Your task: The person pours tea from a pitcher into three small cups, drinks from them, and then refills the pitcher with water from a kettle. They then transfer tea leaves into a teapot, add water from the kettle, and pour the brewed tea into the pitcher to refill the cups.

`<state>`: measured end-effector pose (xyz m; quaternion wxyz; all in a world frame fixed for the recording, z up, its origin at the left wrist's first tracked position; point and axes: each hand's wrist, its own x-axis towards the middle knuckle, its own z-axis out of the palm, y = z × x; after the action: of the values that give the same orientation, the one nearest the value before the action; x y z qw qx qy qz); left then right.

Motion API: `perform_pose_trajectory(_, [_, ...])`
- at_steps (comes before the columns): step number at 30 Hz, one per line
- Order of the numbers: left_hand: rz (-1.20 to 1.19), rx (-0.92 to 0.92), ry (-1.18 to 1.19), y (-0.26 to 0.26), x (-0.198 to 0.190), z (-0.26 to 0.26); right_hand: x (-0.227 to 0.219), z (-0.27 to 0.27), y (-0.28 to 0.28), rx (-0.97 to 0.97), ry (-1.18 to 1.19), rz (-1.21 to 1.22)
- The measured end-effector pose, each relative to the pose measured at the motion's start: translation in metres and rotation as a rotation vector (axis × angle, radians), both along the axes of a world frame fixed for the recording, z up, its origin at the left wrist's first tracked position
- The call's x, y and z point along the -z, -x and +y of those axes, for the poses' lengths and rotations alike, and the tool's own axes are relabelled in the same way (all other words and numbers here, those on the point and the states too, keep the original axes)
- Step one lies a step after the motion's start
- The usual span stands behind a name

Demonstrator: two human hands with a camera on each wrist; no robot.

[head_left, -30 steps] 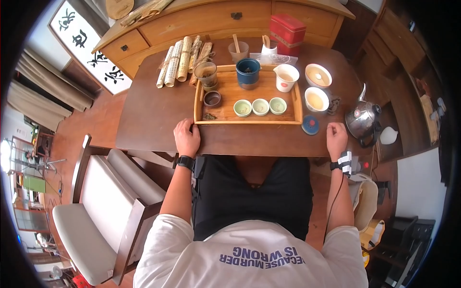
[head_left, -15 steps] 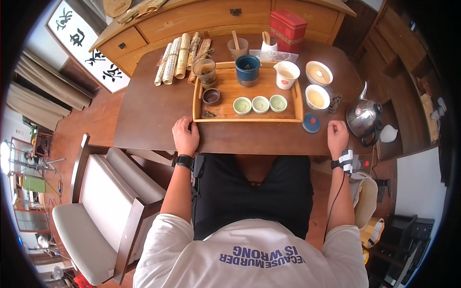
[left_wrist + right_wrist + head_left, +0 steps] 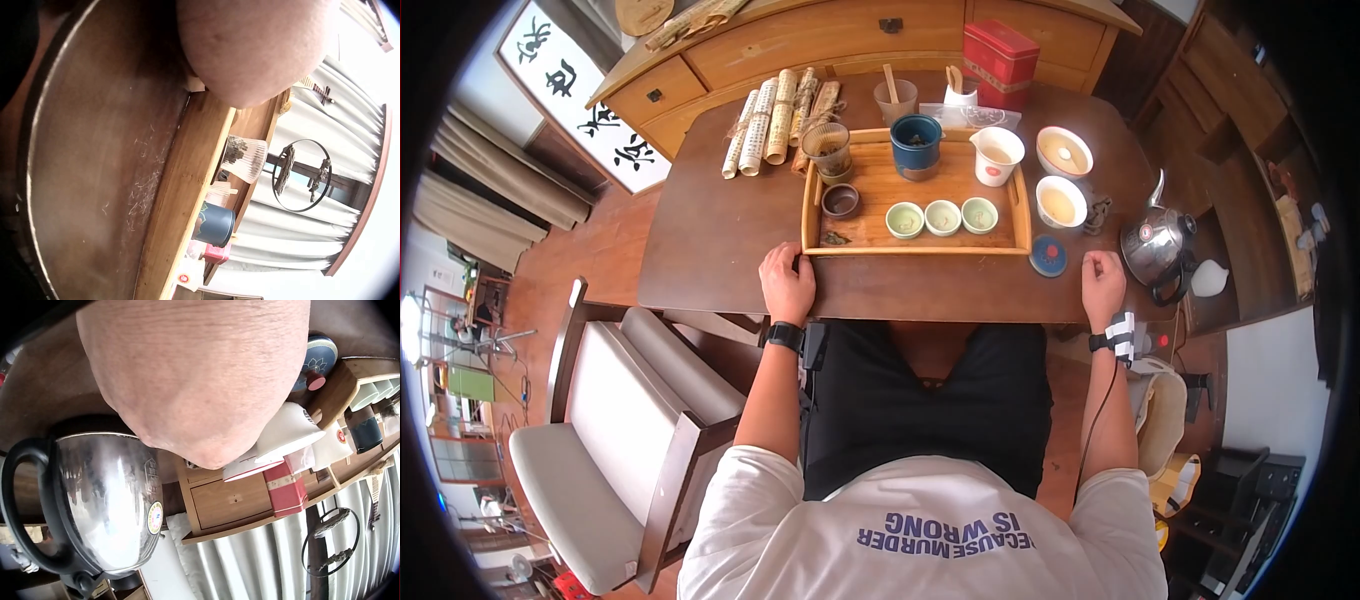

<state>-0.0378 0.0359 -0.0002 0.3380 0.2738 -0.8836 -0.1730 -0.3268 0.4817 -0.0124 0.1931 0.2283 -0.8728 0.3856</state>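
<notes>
My left hand (image 3: 787,285) rests on the table by the front left corner of a wooden tray (image 3: 915,251), fingers loosely bent and holding nothing. On the tray are three pale green teacups (image 3: 943,221), a blue cup (image 3: 916,150) with dark leaves in it, a white pitcher (image 3: 997,160), a ribbed glass (image 3: 828,150) and a small brown cup (image 3: 841,203). Loosely curled and holding nothing, my right hand (image 3: 1104,282) lies on the table between a round blue lid (image 3: 1048,258) and a steel kettle (image 3: 106,500). In both wrist views the hand's back hides its fingers.
Two white bowls (image 3: 1061,203) of pale liquid stand right of the tray. Behind it are rolled bamboo scrolls (image 3: 780,120), a tumbler (image 3: 896,103) with a wooden stick and a red tin (image 3: 998,65). A cushioned chair (image 3: 615,420) stands at the left, a wooden cabinet (image 3: 820,45) behind the table.
The head view has tilted slightly since a second ago, so the table sits a little differently in it. Both hands and everything on the table stay in place.
</notes>
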Motion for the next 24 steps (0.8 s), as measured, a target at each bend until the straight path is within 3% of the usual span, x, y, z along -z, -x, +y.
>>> perform_pose_trajectory(24, [0.052,0.005,0.046,0.0021,0.0031,-0.0001,0.0007,0.0005,0.0003,-0.011,0.006,-0.001])
